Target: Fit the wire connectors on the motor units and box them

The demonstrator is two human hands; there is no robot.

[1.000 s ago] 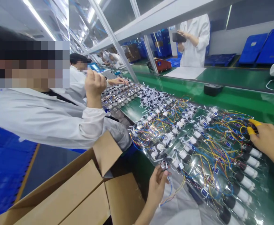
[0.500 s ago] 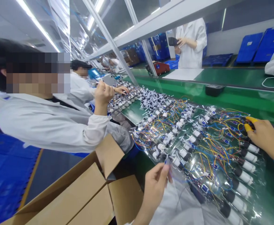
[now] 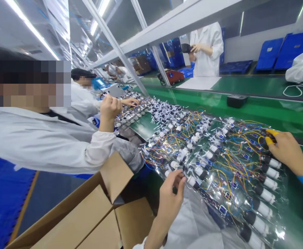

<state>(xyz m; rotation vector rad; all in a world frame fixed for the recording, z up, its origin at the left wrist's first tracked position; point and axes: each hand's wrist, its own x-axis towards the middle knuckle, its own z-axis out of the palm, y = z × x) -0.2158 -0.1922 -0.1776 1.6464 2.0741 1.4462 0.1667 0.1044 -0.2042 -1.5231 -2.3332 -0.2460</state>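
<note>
Many small white-and-black valve assemblies with coloured wires lie in clear plastic bags on the green bench mat. My left hand sits at the near edge of these bags, fingers curled against the parts; what they hold is hidden. My right hand, with yellow finger cots and a blue wristband, pinches a dark wired part at the far end of the rows. Black-and-white cylinders line the right side, and a heap of white-tipped parts lies farther along.
A white-coated co-worker's arm reaches over the bench at left, beyond an open cardboard box. Across the bench stands a person in white. A black device, a red case and blue bins lie beyond.
My left hand has risen toward the bags and its fingers have curled, with the dangling wires gone from view. My right hand has shifted slightly left as the view swung.
</note>
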